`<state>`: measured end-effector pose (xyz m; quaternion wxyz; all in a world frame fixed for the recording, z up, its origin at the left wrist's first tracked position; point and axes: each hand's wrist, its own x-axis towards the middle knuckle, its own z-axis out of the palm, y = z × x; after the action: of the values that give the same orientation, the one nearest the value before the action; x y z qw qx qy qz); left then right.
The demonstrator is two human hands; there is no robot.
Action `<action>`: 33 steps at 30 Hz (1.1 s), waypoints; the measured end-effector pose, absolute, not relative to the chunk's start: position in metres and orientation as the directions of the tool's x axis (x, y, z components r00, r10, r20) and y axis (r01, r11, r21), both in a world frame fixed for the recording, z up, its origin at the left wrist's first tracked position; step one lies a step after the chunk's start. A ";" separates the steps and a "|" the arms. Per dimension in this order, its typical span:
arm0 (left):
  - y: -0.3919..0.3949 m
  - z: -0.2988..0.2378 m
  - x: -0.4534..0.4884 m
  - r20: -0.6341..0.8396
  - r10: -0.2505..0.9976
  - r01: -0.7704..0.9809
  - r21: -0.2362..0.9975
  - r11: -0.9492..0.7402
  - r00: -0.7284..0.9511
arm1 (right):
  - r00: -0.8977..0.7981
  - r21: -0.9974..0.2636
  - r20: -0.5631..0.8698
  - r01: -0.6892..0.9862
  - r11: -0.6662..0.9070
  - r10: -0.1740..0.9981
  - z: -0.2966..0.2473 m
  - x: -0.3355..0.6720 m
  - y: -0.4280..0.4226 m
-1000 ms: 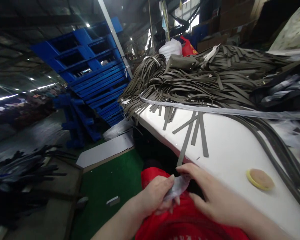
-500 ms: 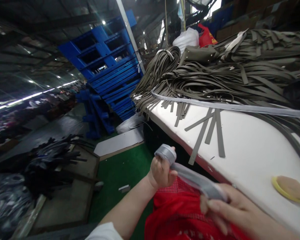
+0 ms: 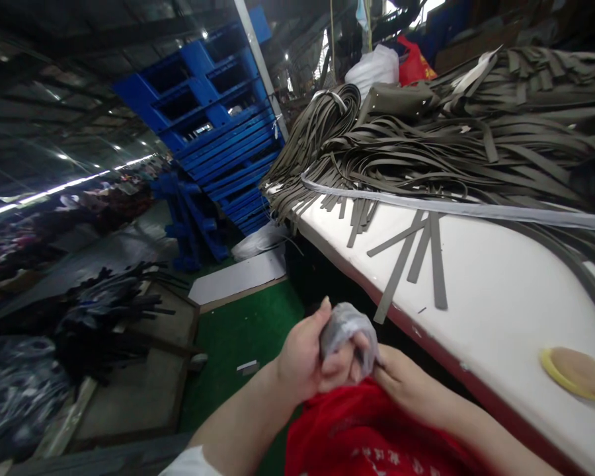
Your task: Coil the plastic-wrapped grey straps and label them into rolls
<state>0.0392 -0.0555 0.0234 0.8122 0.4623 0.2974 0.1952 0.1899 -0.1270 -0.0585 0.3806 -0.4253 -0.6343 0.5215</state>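
Observation:
A grey strip is looped around the fingers of my left hand, which is curled closed on it with the thumb pointing up. My right hand meets it from the right, its fingers pinching the strip at the side of the loop; its fingertips are partly hidden. Both hands are over the red apron on my front. To the right, several short grey-green strips lie on the white tabletop.
Long grey-green strips are heaped across the table's back, with a pale band over them. A yellow-rimmed disc lies at right. Blue pallets stack beyond the green floor. Dark strips lie on a low platform at left.
My right hand has moved left and up to meet my left hand. The strip stretched between them is now gathered in a loop around the left fingers. My left hand has turned.

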 end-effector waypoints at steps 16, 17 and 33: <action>-0.036 -0.016 0.011 -0.472 0.482 0.501 0.862 0.077 0.738 | -0.013 -0.749 0.196 0.644 0.158 0.981 -0.054 0.249 -0.126; -0.037 -0.013 0.010 -0.522 0.422 0.453 0.853 0.259 0.741 | -0.079 -0.744 0.197 0.638 0.201 0.977 -0.057 0.241 -0.127; -0.009 0.050 -0.006 -0.259 0.670 -0.391 0.647 0.655 0.695 | -0.204 -0.979 -0.080 0.202 -0.038 0.976 -0.095 0.212 -0.129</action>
<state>-0.0064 -0.0087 0.0503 0.8758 0.2840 0.2461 0.3029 0.2115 -0.1287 -0.0947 0.3769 -0.5059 -0.5822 0.5129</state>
